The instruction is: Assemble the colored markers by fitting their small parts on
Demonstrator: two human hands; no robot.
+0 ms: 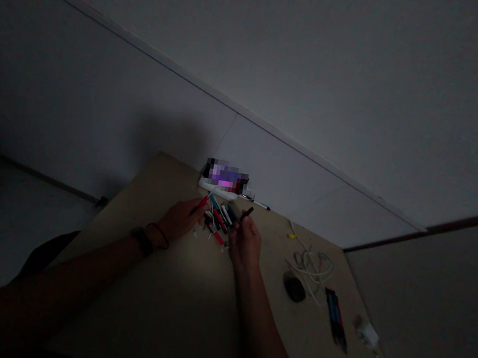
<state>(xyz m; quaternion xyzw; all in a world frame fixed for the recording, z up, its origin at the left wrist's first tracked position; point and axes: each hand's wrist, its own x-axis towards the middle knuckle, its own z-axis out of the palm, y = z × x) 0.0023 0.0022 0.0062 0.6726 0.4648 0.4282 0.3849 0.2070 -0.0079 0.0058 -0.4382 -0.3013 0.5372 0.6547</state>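
My left hand (183,218) is closed round a red pen (201,203), which points up and to the right. Opposite it, my right hand (248,242) pinches a dark pen (247,212) between thumb and fingers. Between the two hands lies a loose pile of pens (220,215) in red, blue, white and black. A red and black pen (215,234) sticks out at the near side of the pile. In the dim light the fingertips of both hands are partly hard to make out.
Behind the pile, a phone with a lit, blurred screen (226,178) leans on a white stand (219,192) near the wall. To the right lie a black mouse (294,287), a coiled white cable (313,266), a row of pens (336,320) and a white plug (366,332).
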